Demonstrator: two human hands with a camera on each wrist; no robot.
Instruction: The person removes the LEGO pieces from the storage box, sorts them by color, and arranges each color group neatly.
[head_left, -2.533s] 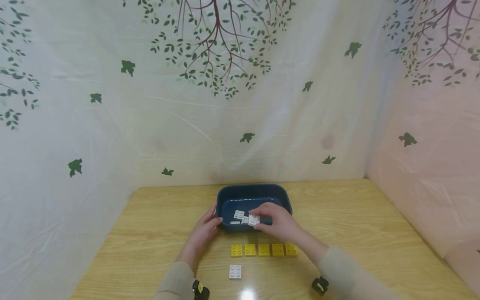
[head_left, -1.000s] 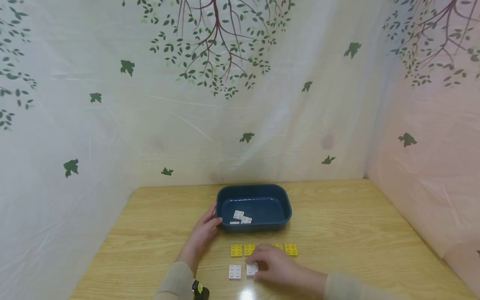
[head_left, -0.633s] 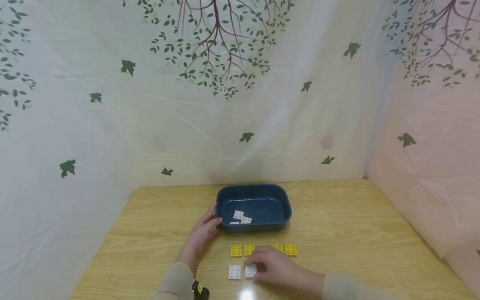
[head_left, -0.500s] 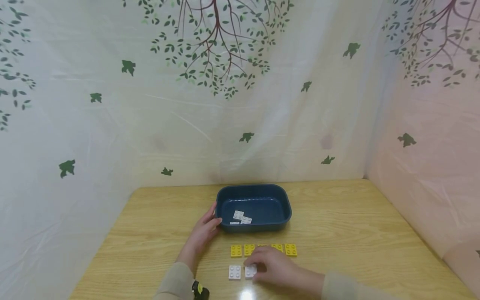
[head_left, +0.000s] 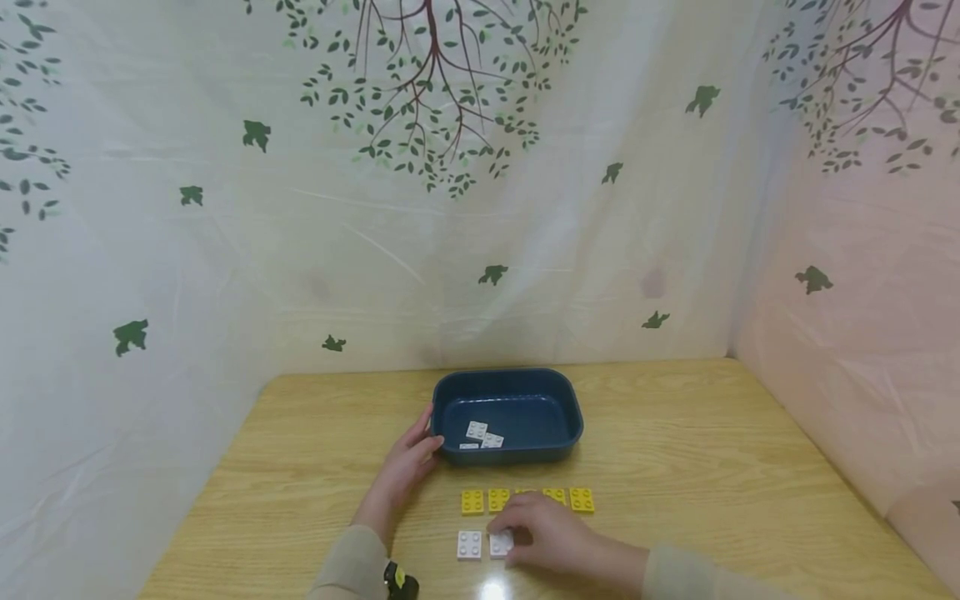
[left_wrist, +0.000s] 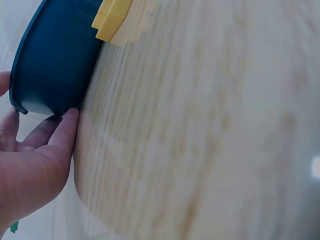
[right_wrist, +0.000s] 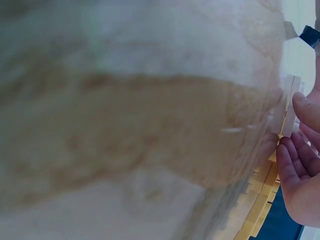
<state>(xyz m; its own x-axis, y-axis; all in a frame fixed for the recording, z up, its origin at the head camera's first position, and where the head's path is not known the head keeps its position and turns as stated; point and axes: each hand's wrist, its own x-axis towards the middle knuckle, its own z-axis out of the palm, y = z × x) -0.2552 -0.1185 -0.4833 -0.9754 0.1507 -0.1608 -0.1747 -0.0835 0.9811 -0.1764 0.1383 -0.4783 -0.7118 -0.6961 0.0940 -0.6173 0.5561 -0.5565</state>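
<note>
White brick (head_left: 499, 547), one: newly brought from the tray (head_left: 517, 456) to the table (head_left: 712, 467), at 3 o'clock of a matching white piece (head_left: 469, 545); the white row now counts two, with three loose bricks (head_left: 477, 430) left in the tray. Right hand (head_left: 546, 532): narrow, pinching that white brick. Left hand (head_left: 407, 462): holding the tray at its 8 o'clock corner. Yellow bricks (head_left: 472, 502), five: row at the tray's 6 o'clock. Brands, labels, writing: none legible.

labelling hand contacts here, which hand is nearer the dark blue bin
Left. The left hand holds the left end of the dark blue bin; the right hand is apart from it, on the person's side, pinching a white brick on the table.
</note>
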